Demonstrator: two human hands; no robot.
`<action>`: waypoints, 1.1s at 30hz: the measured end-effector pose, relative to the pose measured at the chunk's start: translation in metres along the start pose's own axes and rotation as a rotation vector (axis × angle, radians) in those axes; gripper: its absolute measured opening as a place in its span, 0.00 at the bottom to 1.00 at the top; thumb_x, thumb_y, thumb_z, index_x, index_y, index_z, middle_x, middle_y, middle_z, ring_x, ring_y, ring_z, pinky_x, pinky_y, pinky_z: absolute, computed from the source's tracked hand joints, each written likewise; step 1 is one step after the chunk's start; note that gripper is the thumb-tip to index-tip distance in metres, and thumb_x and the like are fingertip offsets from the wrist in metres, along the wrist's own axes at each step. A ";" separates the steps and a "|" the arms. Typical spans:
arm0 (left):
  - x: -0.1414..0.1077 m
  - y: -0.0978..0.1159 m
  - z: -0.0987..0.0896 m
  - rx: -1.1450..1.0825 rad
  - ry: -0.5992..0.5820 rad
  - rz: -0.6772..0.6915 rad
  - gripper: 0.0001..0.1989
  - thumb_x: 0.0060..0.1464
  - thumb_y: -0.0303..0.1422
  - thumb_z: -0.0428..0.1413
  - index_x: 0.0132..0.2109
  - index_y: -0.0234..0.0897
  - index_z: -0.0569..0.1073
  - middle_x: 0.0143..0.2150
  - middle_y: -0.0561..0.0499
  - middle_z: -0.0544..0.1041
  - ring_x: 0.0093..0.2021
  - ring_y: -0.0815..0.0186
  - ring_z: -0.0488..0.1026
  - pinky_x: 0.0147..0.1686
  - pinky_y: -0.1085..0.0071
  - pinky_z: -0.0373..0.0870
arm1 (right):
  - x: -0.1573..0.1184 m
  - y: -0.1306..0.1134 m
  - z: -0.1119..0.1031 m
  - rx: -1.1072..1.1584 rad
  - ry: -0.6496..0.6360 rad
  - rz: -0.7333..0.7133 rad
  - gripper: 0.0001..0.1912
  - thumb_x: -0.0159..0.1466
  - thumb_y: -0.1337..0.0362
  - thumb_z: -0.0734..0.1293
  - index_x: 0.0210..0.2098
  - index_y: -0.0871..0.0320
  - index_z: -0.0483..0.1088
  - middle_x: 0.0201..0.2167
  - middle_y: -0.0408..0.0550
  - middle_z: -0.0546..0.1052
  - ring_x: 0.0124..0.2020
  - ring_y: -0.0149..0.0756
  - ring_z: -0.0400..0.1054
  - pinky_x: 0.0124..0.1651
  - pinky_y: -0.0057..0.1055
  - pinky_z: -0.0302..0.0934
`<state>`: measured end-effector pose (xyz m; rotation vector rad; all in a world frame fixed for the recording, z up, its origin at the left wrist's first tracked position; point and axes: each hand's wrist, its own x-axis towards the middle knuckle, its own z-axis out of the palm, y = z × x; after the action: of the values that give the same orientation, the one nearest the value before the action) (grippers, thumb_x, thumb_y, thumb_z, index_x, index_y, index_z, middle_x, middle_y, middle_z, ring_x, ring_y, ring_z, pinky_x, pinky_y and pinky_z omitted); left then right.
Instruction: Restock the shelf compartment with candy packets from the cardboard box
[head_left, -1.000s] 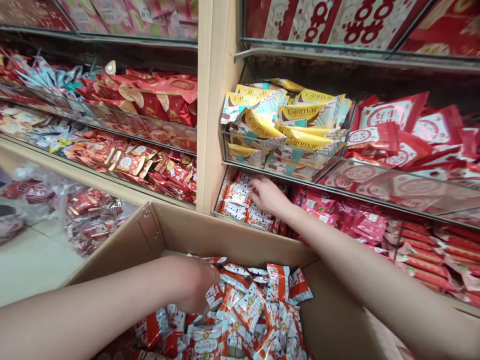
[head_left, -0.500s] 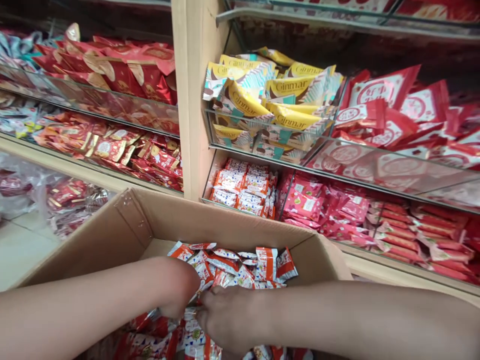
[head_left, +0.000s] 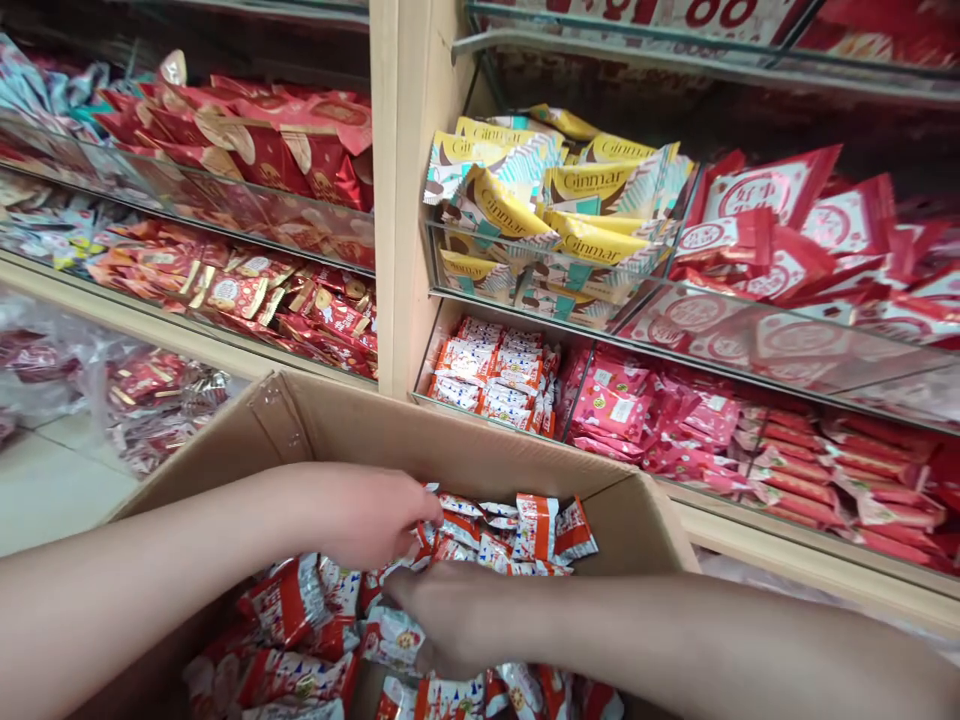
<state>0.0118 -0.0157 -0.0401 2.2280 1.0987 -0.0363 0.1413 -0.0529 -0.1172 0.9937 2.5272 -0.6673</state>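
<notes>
At the left, clear plastic bags (head_left: 154, 395) of red packets lie on the tiled floor (head_left: 64, 490). The cardboard box (head_left: 420, 425) begins just to their right; its left rim slants away toward a far left corner, and its far rim runs right, just in front of the shelves, to a far right corner. The box is open at the top, and inside it the far wall and the right wall show bare cardboard above the orange-and-white snack packets (head_left: 292, 600), which lie loose and jumbled across the bottom.

The left hand (head_left: 375, 515) reaches in over the left side, fingers bent down onto the packets near the middle; its fingertips are mostly hidden, so whether it grips one cannot be told. Just nearer and to the right, the right hand (head_left: 457, 615) is low among the packets, fingers curled, with one packet at its fingertips; blur hides whether it is pinched.

Beyond the box, right of the wooden upright (head_left: 394, 200), similar packets stand stacked in a low shelf compartment (head_left: 424, 385). Yellow Ginmar packets (head_left: 592, 185) sit above, and pink packets (head_left: 611, 400) fill the next compartment right.
</notes>
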 end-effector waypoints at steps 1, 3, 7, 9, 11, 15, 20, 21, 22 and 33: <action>0.000 0.001 -0.004 -0.006 -0.015 0.035 0.13 0.44 0.28 0.53 0.38 0.43 0.77 0.35 0.48 0.79 0.34 0.59 0.74 0.33 0.69 0.65 | -0.007 0.002 -0.011 -0.007 0.060 -0.049 0.20 0.50 0.62 0.67 0.42 0.61 0.66 0.32 0.52 0.73 0.29 0.39 0.66 0.20 0.26 0.53; -0.001 0.004 -0.014 -0.027 -0.015 0.096 0.16 0.52 0.30 0.48 0.46 0.45 0.73 0.46 0.51 0.76 0.44 0.62 0.71 0.42 0.70 0.62 | -0.025 0.008 -0.034 0.071 0.284 -0.116 0.10 0.52 0.63 0.68 0.33 0.60 0.67 0.28 0.46 0.70 0.28 0.33 0.62 0.24 0.25 0.53; -0.002 0.009 -0.028 -0.251 0.130 0.165 0.15 0.56 0.39 0.46 0.46 0.42 0.71 0.41 0.52 0.75 0.40 0.65 0.71 0.39 0.73 0.64 | -0.053 0.026 -0.061 0.438 0.648 -0.106 0.06 0.54 0.67 0.67 0.29 0.60 0.64 0.22 0.38 0.61 0.23 0.24 0.53 0.25 0.22 0.51; 0.000 0.008 -0.029 -0.369 0.149 0.165 0.14 0.53 0.41 0.49 0.43 0.40 0.70 0.36 0.53 0.74 0.36 0.65 0.71 0.34 0.73 0.66 | -0.058 0.034 -0.066 0.641 0.706 -0.123 0.06 0.55 0.66 0.66 0.30 0.60 0.64 0.21 0.36 0.59 0.22 0.24 0.52 0.24 0.22 0.50; 0.002 0.006 -0.028 -0.478 0.133 0.127 0.13 0.50 0.41 0.52 0.39 0.37 0.68 0.33 0.53 0.71 0.33 0.65 0.71 0.31 0.72 0.68 | -0.059 0.037 -0.067 0.824 0.733 -0.138 0.08 0.56 0.62 0.66 0.30 0.60 0.64 0.21 0.36 0.59 0.22 0.24 0.53 0.24 0.22 0.51; 0.003 0.008 -0.025 -0.633 0.124 0.067 0.14 0.50 0.43 0.52 0.35 0.36 0.66 0.30 0.55 0.67 0.29 0.67 0.70 0.30 0.68 0.71 | -0.058 0.035 -0.069 1.044 0.818 -0.121 0.14 0.55 0.55 0.66 0.28 0.61 0.65 0.20 0.37 0.61 0.22 0.24 0.55 0.24 0.23 0.52; 0.001 0.012 -0.025 -0.697 0.151 0.116 0.12 0.53 0.41 0.50 0.37 0.36 0.66 0.33 0.52 0.72 0.30 0.68 0.71 0.31 0.67 0.72 | -0.056 0.034 -0.069 1.095 0.919 -0.174 0.13 0.55 0.56 0.66 0.26 0.61 0.66 0.20 0.38 0.64 0.22 0.23 0.54 0.25 0.24 0.51; 0.001 0.012 -0.025 -0.672 0.160 0.116 0.13 0.52 0.41 0.51 0.37 0.36 0.66 0.32 0.53 0.72 0.29 0.68 0.71 0.30 0.67 0.72 | -0.055 0.034 -0.069 1.077 0.929 -0.186 0.12 0.55 0.57 0.66 0.26 0.61 0.67 0.20 0.38 0.64 0.22 0.23 0.55 0.26 0.24 0.51; 0.001 0.013 -0.025 -0.651 0.178 0.110 0.13 0.51 0.41 0.52 0.37 0.35 0.67 0.32 0.53 0.71 0.27 0.68 0.71 0.29 0.68 0.72 | -0.054 0.035 -0.068 1.063 0.938 -0.194 0.12 0.55 0.57 0.66 0.26 0.61 0.67 0.21 0.38 0.65 0.22 0.24 0.55 0.26 0.24 0.51; 0.007 0.015 -0.010 -0.827 0.305 0.232 0.39 0.45 0.27 0.58 0.59 0.45 0.45 0.37 0.53 0.73 0.35 0.66 0.73 0.34 0.68 0.69 | -0.048 0.031 -0.061 0.902 1.183 -0.197 0.21 0.55 0.62 0.66 0.46 0.55 0.58 0.35 0.45 0.69 0.34 0.30 0.65 0.35 0.29 0.61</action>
<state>0.0251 -0.0119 -0.0262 1.6026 0.7842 0.7413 0.1879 -0.0265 -0.0531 1.8440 3.3549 -1.7986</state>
